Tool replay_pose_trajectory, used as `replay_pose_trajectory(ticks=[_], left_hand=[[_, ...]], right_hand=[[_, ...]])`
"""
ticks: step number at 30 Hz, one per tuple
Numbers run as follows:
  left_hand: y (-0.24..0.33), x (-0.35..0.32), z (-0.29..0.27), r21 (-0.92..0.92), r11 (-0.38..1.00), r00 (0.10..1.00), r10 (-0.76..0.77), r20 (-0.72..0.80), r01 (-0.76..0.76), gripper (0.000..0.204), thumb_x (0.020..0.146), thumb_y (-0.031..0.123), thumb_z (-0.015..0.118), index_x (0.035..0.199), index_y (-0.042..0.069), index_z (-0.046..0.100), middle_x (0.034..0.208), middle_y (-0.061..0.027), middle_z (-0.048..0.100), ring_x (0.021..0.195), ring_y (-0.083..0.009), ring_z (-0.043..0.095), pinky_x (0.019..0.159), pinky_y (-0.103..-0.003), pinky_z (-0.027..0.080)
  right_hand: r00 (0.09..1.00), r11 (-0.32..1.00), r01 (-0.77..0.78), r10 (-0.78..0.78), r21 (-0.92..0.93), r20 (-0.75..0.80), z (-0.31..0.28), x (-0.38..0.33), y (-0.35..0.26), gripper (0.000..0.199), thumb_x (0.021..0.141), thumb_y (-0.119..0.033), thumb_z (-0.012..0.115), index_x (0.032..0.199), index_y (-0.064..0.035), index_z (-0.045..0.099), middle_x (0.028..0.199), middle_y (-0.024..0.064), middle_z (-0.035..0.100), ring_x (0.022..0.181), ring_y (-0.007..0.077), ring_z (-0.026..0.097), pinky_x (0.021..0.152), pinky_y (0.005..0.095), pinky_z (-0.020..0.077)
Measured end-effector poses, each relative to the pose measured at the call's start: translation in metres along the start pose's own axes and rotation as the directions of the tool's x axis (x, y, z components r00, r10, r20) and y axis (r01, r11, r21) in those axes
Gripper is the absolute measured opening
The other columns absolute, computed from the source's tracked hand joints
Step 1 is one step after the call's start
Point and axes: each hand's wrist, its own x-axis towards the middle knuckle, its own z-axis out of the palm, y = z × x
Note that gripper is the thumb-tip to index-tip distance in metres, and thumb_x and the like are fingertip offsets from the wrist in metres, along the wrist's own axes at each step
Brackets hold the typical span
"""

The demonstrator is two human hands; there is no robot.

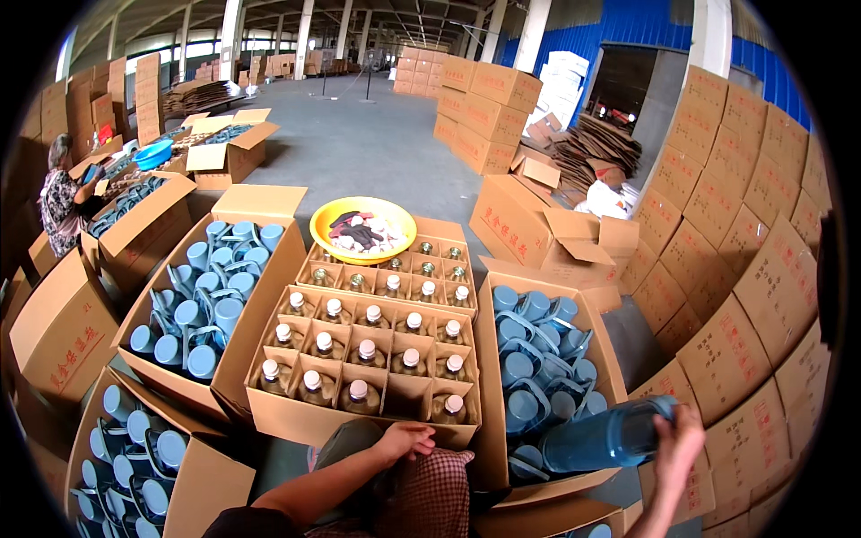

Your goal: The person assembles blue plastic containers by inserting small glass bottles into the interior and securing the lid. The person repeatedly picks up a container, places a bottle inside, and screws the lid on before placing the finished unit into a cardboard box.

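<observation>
My right hand (679, 448) grips a blue plastic flask casing (583, 441) by its right end. The casing lies on its side over the near end of a carton (608, 359) full of similar blue casings with handles (529, 368). In front of my lap is my left hand (408, 441), its fingers loosely bent and apart, with nothing seen in them. Just beyond it stands a divided carton (296, 417) of glass flask liners with white caps (359, 389). One compartment in its near row, right of the middle, shows no liner.
Behind, a yellow basin (323, 247) of small white pieces and dark cloth rests on another divided carton (462, 235). Cartons of blue casings (211, 309) stand left. Stacked boxes (717, 350) wall the right side. A co-worker (63, 197) sits far left beside a blue basin (154, 152).
</observation>
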Motion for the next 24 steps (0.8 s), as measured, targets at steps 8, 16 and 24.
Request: replay_pose_trajectory(ticks=[8, 16, 24], left_hand=[[0.028, -0.006, 0.038, -0.154, 0.955, 0.961, 0.268, 0.071, -0.255, 0.037, 0.099, 0.028, 0.043, 0.124, 0.003, 0.053, 0.108, -0.0128, 0.063, 0.085, -0.0206, 0.067, 0.059, -0.026, 0.052], [0.07, -0.032, -0.058, -0.502, 0.622, 0.789, 0.563, -0.247, -0.601, 0.029, 0.096, 0.025, 0.049, 0.113, 0.002, 0.056, 0.101, -0.0101, 0.065, 0.081, -0.0241, 0.064, 0.07, -0.031, 0.054], [-0.005, -0.049, -0.08, 0.227, 0.81, 0.795, 0.581, -0.175, -0.541, 0.024, 0.094, 0.02, 0.051, 0.098, -0.001, 0.062, 0.087, -0.0065, 0.066, 0.074, -0.0158, 0.063, 0.063, -0.03, 0.052]], right_hand=[[0.909, 0.608, -0.22, 0.411, 0.763, -0.065, -0.037, -0.085, -0.01, 0.018, 0.089, -0.018, 0.061, 0.1, -0.0043, 0.061, 0.09, 0.0007, 0.06, 0.079, 0.008, 0.055, 0.068, 0.0223, 0.0424], [0.256, -0.382, -0.868, 0.205, 0.318, 0.945, 0.141, -0.279, -0.106, 0.011, 0.093, -0.014, 0.045, 0.093, -0.0065, 0.053, 0.091, 0.0109, 0.059, 0.073, 0.0325, 0.059, 0.069, 0.0522, 0.054], [0.076, 0.433, -0.871, -0.346, 0.231, 0.935, 0.046, -0.19, -0.145, 0.01, 0.093, -0.007, 0.053, 0.101, -0.0027, 0.057, 0.103, 0.013, 0.066, 0.093, 0.0232, 0.063, 0.078, 0.0393, 0.0534]])
